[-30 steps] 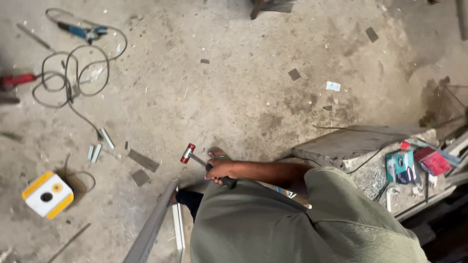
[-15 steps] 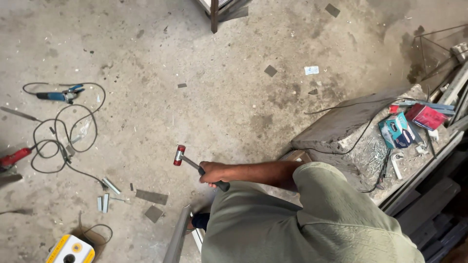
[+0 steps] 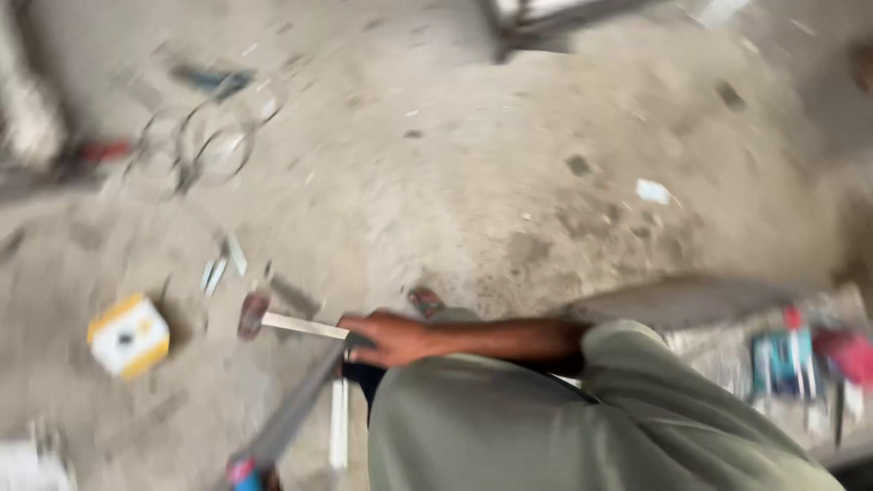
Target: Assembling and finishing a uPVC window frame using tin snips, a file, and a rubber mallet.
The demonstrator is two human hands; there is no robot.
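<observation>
Concrete floor (image 3: 473,182) is being littered with cables (image 3: 195,145) and scraps. A hammer (image 3: 273,321) is being gripped by the right hand (image 3: 386,338), arm outstretched.

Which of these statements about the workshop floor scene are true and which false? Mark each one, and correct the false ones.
1. A hand grips a hammer by its handle. True.
2. The hammer's head points toward the right of the picture. False: it points left.
3. A yellow and white box lies on the floor left of the hammer. True.
4. The arm's sleeve is bright red. False: it is grey-green.
5. Coiled cable lies on the floor at upper left. True.
</observation>
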